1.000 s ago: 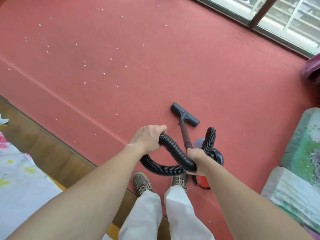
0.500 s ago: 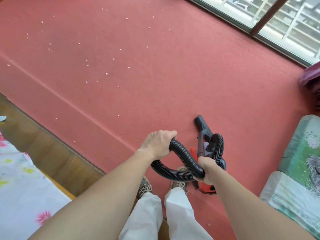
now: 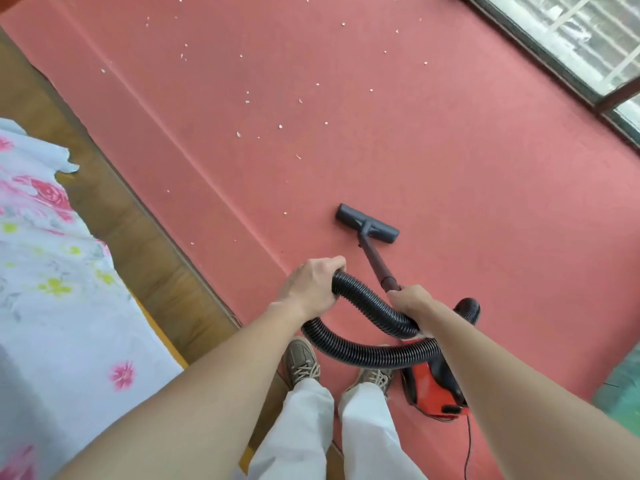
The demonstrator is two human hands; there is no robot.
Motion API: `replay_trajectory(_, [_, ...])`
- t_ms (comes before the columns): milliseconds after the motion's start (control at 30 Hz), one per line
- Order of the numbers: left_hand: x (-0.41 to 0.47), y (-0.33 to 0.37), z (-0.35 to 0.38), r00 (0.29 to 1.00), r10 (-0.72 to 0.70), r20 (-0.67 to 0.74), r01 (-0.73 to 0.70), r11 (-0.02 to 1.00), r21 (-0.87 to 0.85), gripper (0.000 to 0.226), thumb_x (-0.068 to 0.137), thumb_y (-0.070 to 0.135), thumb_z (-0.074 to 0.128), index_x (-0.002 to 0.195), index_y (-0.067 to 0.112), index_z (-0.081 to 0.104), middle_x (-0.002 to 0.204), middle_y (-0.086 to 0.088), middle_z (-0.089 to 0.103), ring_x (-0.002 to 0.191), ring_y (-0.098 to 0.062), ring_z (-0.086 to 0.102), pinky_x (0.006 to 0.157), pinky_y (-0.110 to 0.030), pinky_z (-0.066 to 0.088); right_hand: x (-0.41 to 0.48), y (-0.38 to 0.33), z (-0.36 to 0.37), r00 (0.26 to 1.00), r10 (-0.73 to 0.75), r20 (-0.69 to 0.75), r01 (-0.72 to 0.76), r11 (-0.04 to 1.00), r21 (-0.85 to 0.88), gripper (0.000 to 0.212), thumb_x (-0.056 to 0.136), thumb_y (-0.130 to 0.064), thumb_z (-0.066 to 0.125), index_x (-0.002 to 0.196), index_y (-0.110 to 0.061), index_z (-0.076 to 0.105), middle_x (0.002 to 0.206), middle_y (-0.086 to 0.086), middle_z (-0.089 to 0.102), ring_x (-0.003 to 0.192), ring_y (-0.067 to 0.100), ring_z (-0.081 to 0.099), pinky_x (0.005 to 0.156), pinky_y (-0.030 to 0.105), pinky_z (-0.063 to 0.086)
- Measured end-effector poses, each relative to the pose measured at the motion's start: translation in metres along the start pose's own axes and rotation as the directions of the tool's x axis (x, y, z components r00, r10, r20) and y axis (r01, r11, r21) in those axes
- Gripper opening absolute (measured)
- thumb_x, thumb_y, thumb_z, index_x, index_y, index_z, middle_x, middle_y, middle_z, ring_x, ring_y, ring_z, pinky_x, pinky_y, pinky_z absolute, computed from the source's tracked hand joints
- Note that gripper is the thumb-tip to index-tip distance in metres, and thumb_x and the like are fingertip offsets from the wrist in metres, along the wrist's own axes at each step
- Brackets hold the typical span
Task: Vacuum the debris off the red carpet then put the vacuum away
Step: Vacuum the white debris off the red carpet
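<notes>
Now my right hand (image 3: 410,303) grips the wand (image 3: 375,261), left hand (image 3: 311,289) the hose (image 3: 367,306); debris (image 3: 280,126) lies ahead and leftward of both, roughly along the wand's axis.

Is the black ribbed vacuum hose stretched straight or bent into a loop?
Bent into a loop: the black ribbed vacuum hose curves round from the left hand and passes below the right hand.

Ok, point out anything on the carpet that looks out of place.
White debris specks lie scattered over the carpet, mostly beyond the vacuum head. A long crease also runs diagonally near its left edge.
</notes>
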State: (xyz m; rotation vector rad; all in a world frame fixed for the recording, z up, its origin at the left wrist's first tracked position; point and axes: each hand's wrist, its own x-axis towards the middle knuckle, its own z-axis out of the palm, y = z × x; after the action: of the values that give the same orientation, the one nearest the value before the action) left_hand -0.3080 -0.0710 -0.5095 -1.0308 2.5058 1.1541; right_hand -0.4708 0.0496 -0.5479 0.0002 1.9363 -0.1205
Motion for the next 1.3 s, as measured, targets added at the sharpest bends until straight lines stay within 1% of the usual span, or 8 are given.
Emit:
replay_trajectory(167, [-0.029, -0.042, -0.016, 0.989, -0.144, -0.038, 0.141, 0.987, -0.082, 0.026, 0.077, -0.003, 0.059, 0.080, 0.021, 0.052, 0.076, 0.001, 0.058, 0.075, -0.027, 0.057, 0.064, -0.034, 0.047, -0.007, -0.046, 0.040, 0.978, -0.125, 0.167, 0.172, 0.935, -0.310, 0.041, 0.090, -0.027, 0.049, 0.125, -0.011, 0.063, 0.101, 0.014, 0.071, 0.090, 0.028, 0.071, 0.085, 0.042, 0.059])
replay_trajectory(300, [-0.050, -0.071, -0.029, 0.969, -0.244, -0.031, 0.242, 0.968, -0.071, 0.028, 0.080, -0.004, 0.057, 0.081, 0.024, 0.049, 0.079, 0.001, 0.058, 0.076, -0.024, 0.058, 0.062, -0.031, 0.046, -0.006, -0.076, 0.070, 0.976, -0.174, 0.130, 0.216, 0.843, -0.492, 0.040, 0.094, -0.030, 0.045, 0.125, -0.011, 0.062, 0.095, 0.008, 0.068, 0.079, 0.023, 0.066, 0.064, 0.027, 0.049])
replay_trajectory(533, [-0.047, -0.100, -0.044, 0.886, -0.426, -0.184, 0.393, 0.899, -0.192, 0.025, 0.086, 0.005, 0.065, 0.084, 0.023, 0.048, 0.074, 0.005, 0.056, 0.066, -0.011, 0.056, 0.050, -0.020, 0.034, 0.026, -0.148, 0.096, 0.965, -0.262, 0.024, 0.251, 0.890, -0.380, 0.040, 0.096, -0.033, 0.045, 0.126, -0.012, 0.060, 0.103, 0.012, 0.068, 0.081, 0.027, 0.064, 0.059, 0.026, 0.043])
replay_trajectory(700, [-0.063, -0.101, -0.040, 0.928, -0.336, -0.159, 0.302, 0.931, -0.204, 0.025, 0.083, 0.002, 0.063, 0.082, 0.021, 0.047, 0.075, 0.005, 0.055, 0.069, -0.017, 0.056, 0.054, -0.026, 0.040, 0.007, -0.124, 0.092, 0.918, -0.376, 0.128, 0.393, 0.815, -0.426, 0.026, 0.095, -0.027, 0.044, 0.110, -0.019, 0.064, 0.071, 0.003, 0.058, 0.056, 0.020, 0.052, 0.051, 0.025, 0.037])
replay_trajectory(833, [-0.086, -0.093, -0.022, 0.983, -0.171, -0.063, 0.158, 0.972, -0.177, 0.026, 0.083, 0.000, 0.062, 0.085, 0.021, 0.047, 0.081, 0.003, 0.056, 0.072, -0.019, 0.057, 0.062, -0.035, 0.051, -0.018, -0.085, 0.089, 0.857, -0.440, 0.270, 0.512, 0.662, -0.548, 0.023, 0.099, -0.032, 0.043, 0.112, -0.027, 0.062, 0.073, -0.001, 0.062, 0.059, 0.014, 0.054, 0.055, 0.028, 0.040])
replay_trajectory(967, [-0.102, -0.108, -0.012, 0.978, -0.192, -0.085, 0.173, 0.966, -0.194, 0.033, 0.082, 0.000, 0.062, 0.082, 0.025, 0.041, 0.078, 0.004, 0.053, 0.069, -0.020, 0.054, 0.059, -0.031, 0.044, -0.020, -0.088, 0.115, 0.852, -0.386, 0.353, 0.514, 0.485, -0.708, 0.029, 0.101, -0.035, 0.039, 0.124, -0.032, 0.057, 0.081, -0.001, 0.065, 0.067, 0.015, 0.058, 0.055, 0.028, 0.042])
replay_trajectory(1100, [-0.117, -0.135, -0.014, 0.923, -0.354, -0.150, 0.312, 0.918, -0.245, 0.027, 0.082, -0.002, 0.061, 0.084, 0.021, 0.047, 0.077, 0.004, 0.055, 0.070, -0.019, 0.055, 0.055, -0.026, 0.038, -0.006, -0.129, 0.161, 0.856, -0.399, 0.328, 0.482, 0.387, -0.786, 0.033, 0.101, -0.034, 0.036, 0.125, -0.024, 0.056, 0.086, 0.002, 0.063, 0.072, 0.020, 0.060, 0.052, 0.028, 0.039])
replay_trajectory(1300, [-0.131, -0.173, -0.023, 0.725, -0.596, -0.344, 0.448, 0.788, -0.422, 0.018, 0.087, 0.008, 0.070, 0.098, 0.017, 0.060, 0.078, 0.009, 0.056, 0.070, -0.009, 0.054, 0.048, -0.010, 0.032, 0.009, -0.221, 0.228, 0.833, -0.505, 0.226, 0.458, 0.402, -0.793, 0.037, 0.096, -0.031, 0.041, 0.128, -0.019, 0.056, 0.088, 0.007, 0.062, 0.068, 0.021, 0.060, 0.053, 0.027, 0.042])
